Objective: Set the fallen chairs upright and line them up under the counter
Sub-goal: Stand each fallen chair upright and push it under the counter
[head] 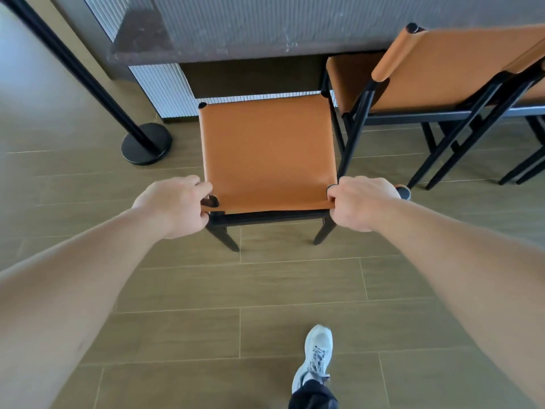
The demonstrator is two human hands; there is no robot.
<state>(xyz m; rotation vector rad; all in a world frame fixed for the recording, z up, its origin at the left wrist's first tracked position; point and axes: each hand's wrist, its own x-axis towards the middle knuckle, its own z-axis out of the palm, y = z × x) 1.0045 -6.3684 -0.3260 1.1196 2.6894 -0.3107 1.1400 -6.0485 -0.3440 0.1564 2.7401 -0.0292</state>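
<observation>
Nearest the camera, a grey shoe point(317, 354) is planted on the wood-look floor point(182, 305), one step back from the work. Just beyond it, the left hand point(174, 206) and the right hand point(361, 203) are clamped on the two near corners of the orange chair point(268, 152); the fingers point(331, 199) are curled round the edge of the orange panel and the black frame beneath it, so both hands are grasping the chair, none released. The chair is seen upright on its legs, with its far edge at the worktop point(250, 31) and not yet tucked beneath.

It is judged to be rigid and moderately heavy: a metal frame with taut leather-like covering that may feel slick. A hold on the frame rather than the covering is advised.

Further right, a second chair point(442, 69) is tilted against the worktop. A black post base point(146, 143) stands to the left.
</observation>
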